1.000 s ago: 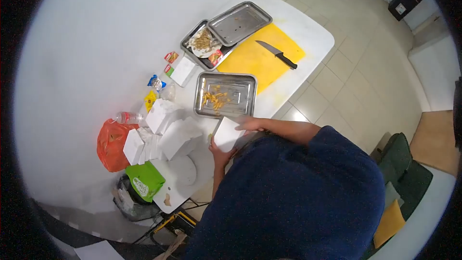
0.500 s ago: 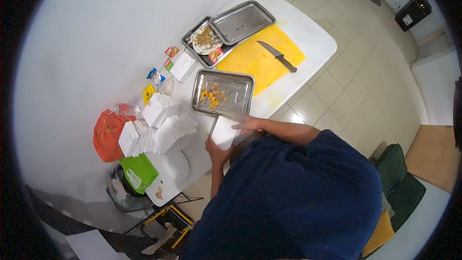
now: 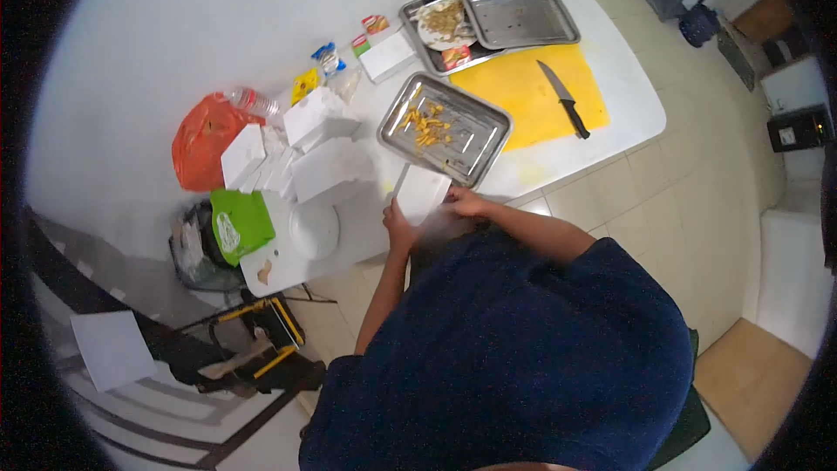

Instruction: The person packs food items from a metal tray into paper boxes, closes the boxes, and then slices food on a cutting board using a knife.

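A small white box (image 3: 424, 194), closed on top, is held between my hands at the table's near edge. My left hand (image 3: 402, 224) grips its left lower side. On the right side, my right hand (image 3: 466, 201) has its fingers at the box's edge, partly hidden and dark. Just beyond the box lies a metal tray (image 3: 471, 135) with orange-yellow food strips (image 3: 427, 126) in its left half. Several more white boxes (image 3: 327, 161) are stacked to the left of my hands.
A yellow cutting board (image 3: 523, 109) carries a knife (image 3: 567, 103). Behind it, another metal tray (image 3: 523, 19) overlaps one with a food plate (image 3: 443, 22). A white plate (image 3: 314, 231), green bag (image 3: 244, 225), red bag (image 3: 209, 144) and plastic bottle (image 3: 253, 102) stand left.
The camera view has turned, shifting the table in the picture. My right hand has moved from the box's top to its right edge. Both hands stay on the box.
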The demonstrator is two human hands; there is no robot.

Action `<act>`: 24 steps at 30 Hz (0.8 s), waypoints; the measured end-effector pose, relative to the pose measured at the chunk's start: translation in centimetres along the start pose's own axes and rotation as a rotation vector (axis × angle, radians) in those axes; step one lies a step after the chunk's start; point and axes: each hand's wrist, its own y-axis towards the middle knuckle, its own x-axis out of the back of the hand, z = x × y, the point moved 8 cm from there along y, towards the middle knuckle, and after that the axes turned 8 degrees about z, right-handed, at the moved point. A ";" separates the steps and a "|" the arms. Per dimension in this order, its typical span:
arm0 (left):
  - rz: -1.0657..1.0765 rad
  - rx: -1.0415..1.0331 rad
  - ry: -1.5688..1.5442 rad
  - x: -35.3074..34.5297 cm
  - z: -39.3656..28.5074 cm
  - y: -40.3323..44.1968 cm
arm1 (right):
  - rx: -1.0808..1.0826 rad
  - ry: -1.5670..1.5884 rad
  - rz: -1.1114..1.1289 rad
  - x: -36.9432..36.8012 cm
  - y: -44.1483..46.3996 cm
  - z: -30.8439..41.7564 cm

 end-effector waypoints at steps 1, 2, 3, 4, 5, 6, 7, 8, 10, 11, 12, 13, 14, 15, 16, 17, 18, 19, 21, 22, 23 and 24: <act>-0.044 -0.131 -0.001 0.2 -0.4 0.0 | 0.008 -0.050 0.005 -0.1 -0.2 0.8; -0.029 -0.097 0.007 0.0 0.4 0.2 | 0.020 -0.100 0.005 -0.3 -0.3 1.7; -0.012 -0.066 0.010 0.2 0.3 0.3 | 0.035 0.019 0.062 -0.4 0.4 0.6; 0.003 -0.036 0.009 0.4 -0.1 0.3 | 0.020 -0.009 0.051 0.0 1.0 -0.4; 0.015 -0.024 -0.026 0.7 -0.5 0.2 | 0.004 -0.039 0.040 0.5 1.7 -1.4; 0.022 0.002 -0.033 0.7 -0.4 0.1 | -0.011 -0.069 0.031 0.6 2.1 -2.0; 0.029 0.028 -0.037 0.7 -0.2 0.0 | -0.040 -0.064 -0.015 -0.1 0.8 0.1; 0.037 0.053 -0.039 0.8 0.1 -0.1 | -0.064 -0.053 0.006 -0.5 0.7 0.1; 0.024 0.070 -0.045 1.4 -0.1 -0.6 | -0.110 -0.029 0.047 -0.5 1.3 -1.0; 0.021 0.079 -0.049 1.6 -0.3 -1.0 | -0.074 -0.098 0.047 -0.5 1.5 -1.2; 0.017 0.086 -0.050 1.4 0.0 -1.3 | -0.038 -0.168 0.048 -0.5 1.8 -1.5; 0.011 0.089 -0.052 1.4 0.3 -1.3 | 0.002 -0.240 0.048 -0.3 2.1 -1.6; 0.007 0.094 -0.054 1.3 0.7 -1.5 | 0.002 -0.224 0.055 -0.2 2.3 -2.3; 0.023 0.114 -0.050 1.3 0.8 -1.6 | 0.002 -0.210 0.061 -0.4 2.2 -2.1; 0.037 0.133 -0.046 1.4 0.8 -1.6 | 0.004 -0.196 0.067 -0.6 2.1 -1.7; 0.051 0.152 -0.042 1.4 0.8 -1.7 | -0.001 -0.236 0.072 -0.8 2.0 -1.4; 0.056 0.165 -0.049 1.4 1.0 -1.9 | -0.005 -0.276 0.078 -0.9 2.0 -1.3; 0.062 0.177 -0.055 1.3 1.2 -2.0 | -0.008 -0.316 0.083 -1.0 2.0 -1.1; 0.077 0.191 -0.072 1.2 1.3 -2.2 | -0.043 -0.269 0.103 -1.2 2.0 -1.5; 0.087 0.192 -0.082 1.2 1.4 -2.2 | -0.059 -0.245 0.111 -1.2 2.1 -1.8; 0.097 0.193 -0.091 1.2 1.4 -2.2 | -0.002 -0.301 0.081 -1.2 2.4 -1.5; 0.069 0.189 -0.120 1.3 1.5 -2.3 | 0.053 -0.355 0.049 -0.7 3.2 -2.8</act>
